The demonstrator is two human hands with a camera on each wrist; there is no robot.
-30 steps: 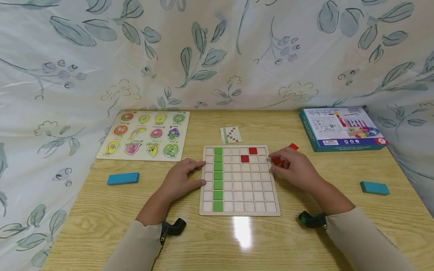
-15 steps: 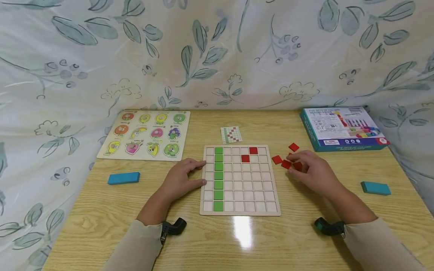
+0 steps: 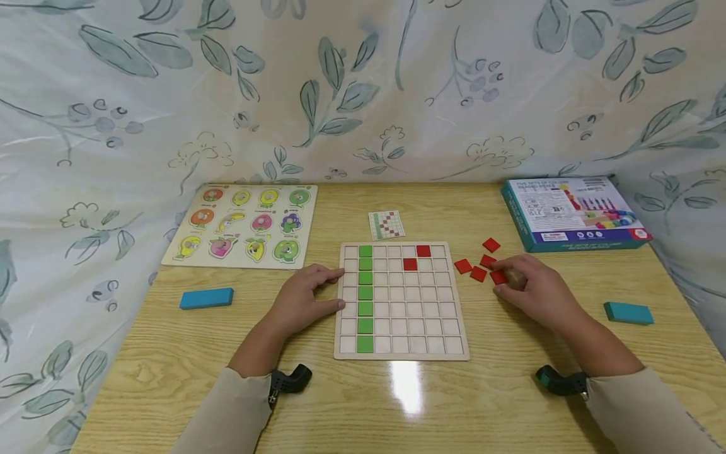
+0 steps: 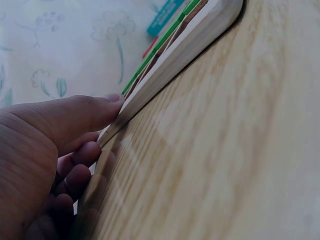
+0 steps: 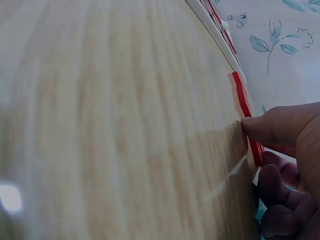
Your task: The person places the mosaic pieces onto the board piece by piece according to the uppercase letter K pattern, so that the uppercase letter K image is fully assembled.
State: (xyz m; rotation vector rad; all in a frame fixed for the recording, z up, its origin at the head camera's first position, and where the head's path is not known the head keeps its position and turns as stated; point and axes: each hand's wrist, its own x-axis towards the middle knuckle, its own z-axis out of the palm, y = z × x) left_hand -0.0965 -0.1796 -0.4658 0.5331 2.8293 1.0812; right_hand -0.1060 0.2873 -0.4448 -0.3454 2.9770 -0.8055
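Observation:
In the head view a wooden grid board [image 3: 398, 356] lies mid-table. It has a column of green square tiles [image 3: 365, 293] and two red tiles in its upper right part. My left hand [image 3: 300, 299] touches the board's left edge with thumb and index finger spread apart. Beyond the right edge, loose red tiles [image 3: 462, 266] lie scattered. My right hand [image 3: 535, 285] has thumb and index finger on either side of a red tile [image 3: 498, 277] and pinches it at the table surface. In the right wrist view the thumb meets red tile edges [image 5: 241, 95].
A small pattern card [image 3: 387, 225] lies behind the board. A fruit puzzle board [image 3: 309, 214] is at back left, a boxed toy set [image 3: 573, 217] at back right. Blue blocks lie at left [image 3: 207, 298] and right [image 3: 628, 313]. A patterned cloth [image 3: 363, 94] hangs behind the table.
My right hand has moved right, from beside the board's edge to the rightmost loose red tile, uncovering other red tiles. The left hand and the board stay put.

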